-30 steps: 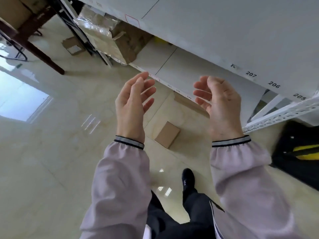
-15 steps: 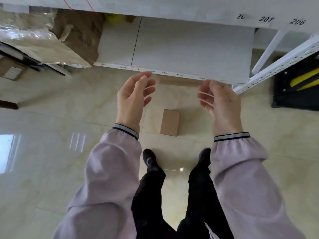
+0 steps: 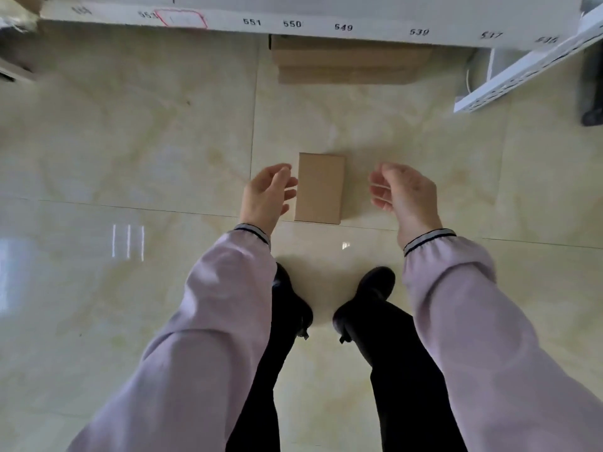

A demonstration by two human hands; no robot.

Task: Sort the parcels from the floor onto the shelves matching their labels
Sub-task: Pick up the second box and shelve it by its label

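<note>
While the view is dropping from the shelf (image 3: 326,14) to the floor (image 3: 130,141), the left hand (image 3: 266,197) and right hand (image 3: 404,194), both spread and empty, are now flanking the small parcel (image 3: 320,187), signalling an imminent pickup.

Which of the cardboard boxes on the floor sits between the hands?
The small upright-oblong box out on the open tile, flanked by the left hand and right hand. The larger flat box lies farther off, tucked partly beneath the numbered shelf.
</note>
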